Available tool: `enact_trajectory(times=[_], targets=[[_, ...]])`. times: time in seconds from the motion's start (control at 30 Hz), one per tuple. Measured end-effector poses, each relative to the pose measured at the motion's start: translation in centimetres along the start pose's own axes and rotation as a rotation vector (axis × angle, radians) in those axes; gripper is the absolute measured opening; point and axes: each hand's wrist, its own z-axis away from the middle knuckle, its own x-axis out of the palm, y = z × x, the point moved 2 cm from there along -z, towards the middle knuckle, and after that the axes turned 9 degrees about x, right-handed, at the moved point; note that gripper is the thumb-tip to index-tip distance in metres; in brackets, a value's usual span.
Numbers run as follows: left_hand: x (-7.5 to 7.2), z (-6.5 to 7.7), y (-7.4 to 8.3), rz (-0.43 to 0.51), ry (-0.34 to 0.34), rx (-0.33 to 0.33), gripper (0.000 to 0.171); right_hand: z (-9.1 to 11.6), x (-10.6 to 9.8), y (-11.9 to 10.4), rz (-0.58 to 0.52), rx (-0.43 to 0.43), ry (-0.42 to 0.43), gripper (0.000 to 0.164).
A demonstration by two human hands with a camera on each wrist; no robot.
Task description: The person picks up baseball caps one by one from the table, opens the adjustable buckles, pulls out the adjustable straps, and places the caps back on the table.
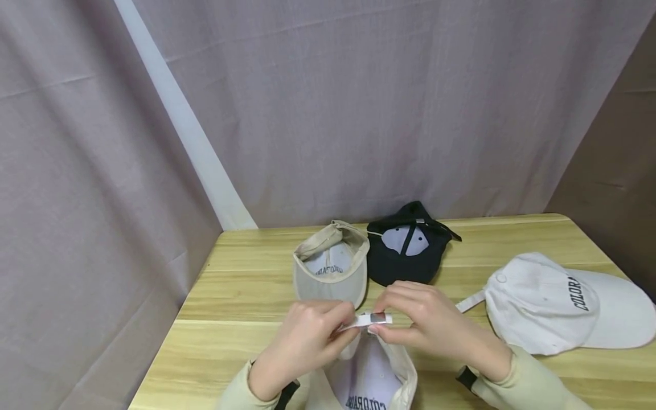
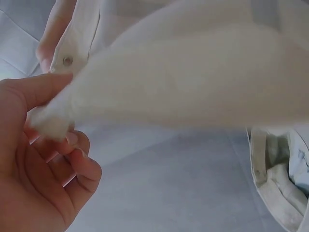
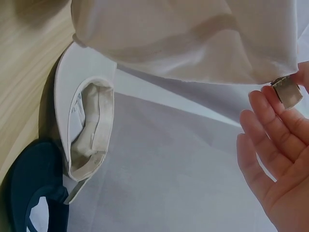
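Cap (image 1: 366, 370) cream-coloured, buckle (image 1: 377, 318) silvery

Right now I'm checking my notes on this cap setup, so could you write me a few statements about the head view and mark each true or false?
1. The right hand pinches a metal buckle. True.
2. The left hand lies flat on the table. False: it is raised, pinching the strap of the held cap.
3. Lettering shows inside the held cap. True.
4. The beige cap is right of the black cap. False: it is on the left.
5. The white cap has its brim pointing right. True.
6. The black cap hangs on the curtain. False: it lies on the table.
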Motion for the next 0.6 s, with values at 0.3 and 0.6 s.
enact_trajectory(times=[0.3,0.6], targets=[[0.4,-0.3,0.2,0.008,-0.003,0.045,0.020,0.2,0.2,0.0,0.010,-0.007,-0.002,0.017],[-1.1,1.8,-1.4,0.015,0.053,-0.069,0.022,1.0,-0.6,0.9,0.045,0.044,0.022,0.017]])
